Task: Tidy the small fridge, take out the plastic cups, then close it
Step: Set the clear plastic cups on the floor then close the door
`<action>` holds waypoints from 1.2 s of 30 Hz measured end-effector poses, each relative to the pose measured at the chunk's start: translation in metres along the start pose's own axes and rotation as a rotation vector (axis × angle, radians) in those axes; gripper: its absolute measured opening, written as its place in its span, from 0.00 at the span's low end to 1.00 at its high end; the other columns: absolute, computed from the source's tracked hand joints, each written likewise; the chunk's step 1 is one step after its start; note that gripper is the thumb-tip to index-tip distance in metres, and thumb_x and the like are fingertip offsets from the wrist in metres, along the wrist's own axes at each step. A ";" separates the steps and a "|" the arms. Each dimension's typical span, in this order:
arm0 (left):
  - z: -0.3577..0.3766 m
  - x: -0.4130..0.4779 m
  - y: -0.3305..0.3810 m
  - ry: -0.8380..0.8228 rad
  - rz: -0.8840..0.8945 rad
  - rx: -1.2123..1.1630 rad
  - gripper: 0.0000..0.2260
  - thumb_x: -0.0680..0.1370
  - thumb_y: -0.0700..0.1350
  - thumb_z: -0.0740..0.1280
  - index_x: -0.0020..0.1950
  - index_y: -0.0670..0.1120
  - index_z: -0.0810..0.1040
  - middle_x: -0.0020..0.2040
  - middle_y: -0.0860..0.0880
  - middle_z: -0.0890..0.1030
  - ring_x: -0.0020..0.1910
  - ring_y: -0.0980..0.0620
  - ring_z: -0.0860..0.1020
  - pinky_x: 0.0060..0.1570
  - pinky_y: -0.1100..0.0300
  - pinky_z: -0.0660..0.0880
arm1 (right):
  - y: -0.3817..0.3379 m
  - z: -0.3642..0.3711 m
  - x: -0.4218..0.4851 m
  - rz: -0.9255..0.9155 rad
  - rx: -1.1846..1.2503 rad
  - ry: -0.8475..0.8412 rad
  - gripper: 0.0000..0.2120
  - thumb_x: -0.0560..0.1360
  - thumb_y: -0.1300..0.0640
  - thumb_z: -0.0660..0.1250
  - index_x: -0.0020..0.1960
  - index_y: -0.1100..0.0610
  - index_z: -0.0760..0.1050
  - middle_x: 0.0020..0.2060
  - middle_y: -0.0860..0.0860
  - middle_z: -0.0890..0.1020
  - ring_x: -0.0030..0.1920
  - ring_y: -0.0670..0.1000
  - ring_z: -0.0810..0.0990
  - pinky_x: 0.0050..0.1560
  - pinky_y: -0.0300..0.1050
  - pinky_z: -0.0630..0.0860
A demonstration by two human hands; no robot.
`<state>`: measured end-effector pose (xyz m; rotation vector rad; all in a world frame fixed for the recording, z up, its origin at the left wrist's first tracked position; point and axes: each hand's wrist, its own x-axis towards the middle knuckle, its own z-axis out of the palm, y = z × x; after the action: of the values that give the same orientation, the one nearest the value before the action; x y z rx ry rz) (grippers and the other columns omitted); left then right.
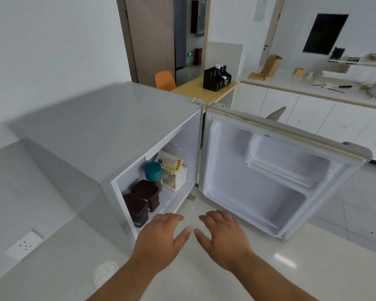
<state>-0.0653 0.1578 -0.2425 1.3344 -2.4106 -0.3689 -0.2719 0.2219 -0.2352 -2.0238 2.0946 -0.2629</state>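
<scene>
The small grey fridge (96,127) stands on the pale floor with its door (269,181) swung wide to the right; the door shelves hold nothing. Inside I see two dark brown square boxes (143,200), a jar with a teal lid (153,171) and white food packets with printed labels (172,170). No plastic cups show from this angle; most of the interior is hidden by the fridge top. My left hand (161,237) and my right hand (224,237) hover palm down, fingers spread, just in front of the opening, holding nothing.
A wall socket (24,246) and a round white floor fitting (105,273) lie at the lower left. Behind the fridge are a wooden table with a black organiser (217,78), an orange chair (164,80) and white cabinets with a cluttered counter (313,83).
</scene>
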 end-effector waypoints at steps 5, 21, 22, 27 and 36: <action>-0.040 0.049 0.035 0.057 0.063 0.082 0.36 0.77 0.76 0.45 0.71 0.56 0.73 0.66 0.54 0.79 0.66 0.53 0.75 0.60 0.55 0.76 | 0.011 -0.067 0.019 -0.009 -0.052 0.140 0.37 0.79 0.28 0.41 0.76 0.46 0.69 0.73 0.46 0.74 0.74 0.52 0.66 0.76 0.51 0.62; -0.173 0.183 0.086 0.217 0.144 0.373 0.35 0.77 0.74 0.48 0.72 0.53 0.72 0.67 0.51 0.77 0.64 0.49 0.74 0.56 0.49 0.78 | 0.057 -0.260 0.063 0.010 -0.242 0.455 0.31 0.82 0.33 0.47 0.76 0.49 0.69 0.71 0.48 0.74 0.73 0.53 0.66 0.75 0.53 0.63; -0.177 0.186 0.083 0.208 0.132 0.391 0.35 0.77 0.75 0.48 0.72 0.53 0.71 0.67 0.51 0.77 0.63 0.49 0.74 0.56 0.49 0.78 | 0.062 -0.266 0.063 0.020 -0.254 0.453 0.30 0.82 0.34 0.48 0.76 0.49 0.69 0.71 0.48 0.74 0.73 0.53 0.66 0.75 0.53 0.63; -0.191 0.195 0.059 0.172 0.084 0.494 0.35 0.75 0.75 0.47 0.70 0.55 0.71 0.65 0.52 0.78 0.61 0.50 0.75 0.54 0.51 0.77 | 0.090 -0.282 0.061 0.095 -0.277 0.396 0.28 0.82 0.35 0.51 0.76 0.48 0.67 0.71 0.49 0.73 0.72 0.54 0.67 0.74 0.54 0.64; -0.186 0.184 0.011 0.168 0.051 0.458 0.19 0.78 0.66 0.58 0.62 0.57 0.73 0.56 0.56 0.77 0.50 0.55 0.72 0.48 0.57 0.77 | 0.136 -0.264 0.051 0.281 -0.203 0.213 0.24 0.83 0.40 0.55 0.75 0.49 0.66 0.69 0.51 0.74 0.65 0.56 0.72 0.66 0.55 0.72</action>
<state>-0.0839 -0.0028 -0.0369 1.4087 -2.4653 0.3193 -0.4767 0.1705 -0.0209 -1.8397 2.5998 -0.2349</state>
